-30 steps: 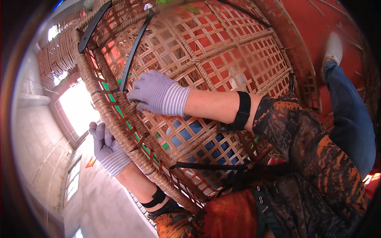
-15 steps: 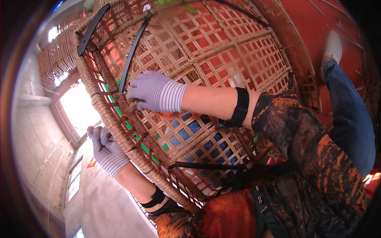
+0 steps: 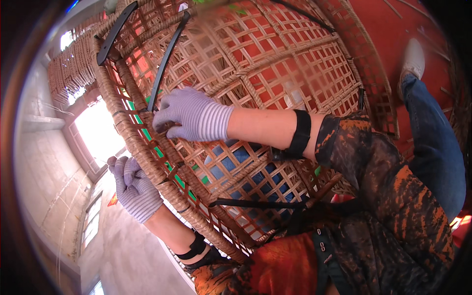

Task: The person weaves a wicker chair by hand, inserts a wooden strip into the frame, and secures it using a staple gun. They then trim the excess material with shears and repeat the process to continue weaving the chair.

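Note:
A large woven wicker frame point(image 3: 241, 73) with an open lattice fills the middle of the view, tilted in front of me. Thick wrapped rods form its left edge point(image 3: 142, 142), and a green strip point(image 3: 145, 130) shows between them. My right hand point(image 3: 191, 115), in a striped grey glove, bends its fingers against the inner rod, close to the lower end of a black strip point(image 3: 168, 61). What sits in its fingertips is hidden. Outside the frame, beside the outer rod, my gloved left hand point(image 3: 135, 189) is closed with its fingers curled; anything in it cannot be made out.
Another black strip point(image 3: 117, 32) lies across the frame's upper left corner, and a further black bar point(image 3: 258, 203) crosses near my body. More woven wicker point(image 3: 73, 66) stands at the far left. A leg in jeans point(image 3: 437, 142) with a pale shoe point(image 3: 413, 59) rests on the red floor point(image 3: 378, 44).
My right hand has shifted slightly left and down along the inner rod. My left hand stays almost in place outside the edge, and the frame has hardly moved.

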Demonstrator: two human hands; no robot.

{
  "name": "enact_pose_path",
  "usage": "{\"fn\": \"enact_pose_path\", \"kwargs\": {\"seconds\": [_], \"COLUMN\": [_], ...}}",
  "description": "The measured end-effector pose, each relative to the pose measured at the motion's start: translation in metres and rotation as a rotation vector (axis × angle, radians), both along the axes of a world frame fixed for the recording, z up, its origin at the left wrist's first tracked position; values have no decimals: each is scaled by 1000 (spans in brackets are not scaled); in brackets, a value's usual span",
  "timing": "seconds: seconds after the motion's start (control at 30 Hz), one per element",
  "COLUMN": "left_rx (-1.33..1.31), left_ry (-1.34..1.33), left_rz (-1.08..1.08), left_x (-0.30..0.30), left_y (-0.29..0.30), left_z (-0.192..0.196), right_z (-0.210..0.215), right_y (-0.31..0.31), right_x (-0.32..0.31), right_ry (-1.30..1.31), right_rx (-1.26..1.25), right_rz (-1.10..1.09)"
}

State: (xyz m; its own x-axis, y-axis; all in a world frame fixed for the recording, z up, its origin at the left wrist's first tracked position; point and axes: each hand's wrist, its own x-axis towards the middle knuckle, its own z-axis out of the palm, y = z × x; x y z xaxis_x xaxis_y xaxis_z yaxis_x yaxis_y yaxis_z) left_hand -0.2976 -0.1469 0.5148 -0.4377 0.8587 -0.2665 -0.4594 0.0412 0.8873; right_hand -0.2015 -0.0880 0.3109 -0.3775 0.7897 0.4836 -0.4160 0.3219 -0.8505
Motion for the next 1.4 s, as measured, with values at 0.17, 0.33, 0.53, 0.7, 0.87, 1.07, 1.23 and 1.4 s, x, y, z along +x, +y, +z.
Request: {"fn": "enact_pose_path", "kwargs": {"seconds": [0.17,0.33,0.53,0.7,0.87,1.07,1.23,1.4], "left_rx": [31,-97,-408,-499,-528,-421,-548,-527], "left_ry": [116,613,749,807,1017,1025,1099,707], "left_rz": [53,272,235,28,133,128,156,335], "left_x": [6,33,46,4,16,1,4,-22], "left_y": [4,13,0,-18,-6,-11,7,18], "left_z": [-3,-9,-31,-32,-45,-47,-57,-66], "right_z": [8,-4,-29,-18,-15,-12,-19,-12], "right_y": [-16,-23,-27,-37,-41,-52,-48,-36], "right_x": [-7,-8,1,-1,1,1,13,27], "right_ry": [-81,-25,57,151,108,118,174,161], "right_rx": [20,104,370,320,332,406,417,-227], "right_rz": [-289,-379,-440,-283,-222,-220,-226,13]}}
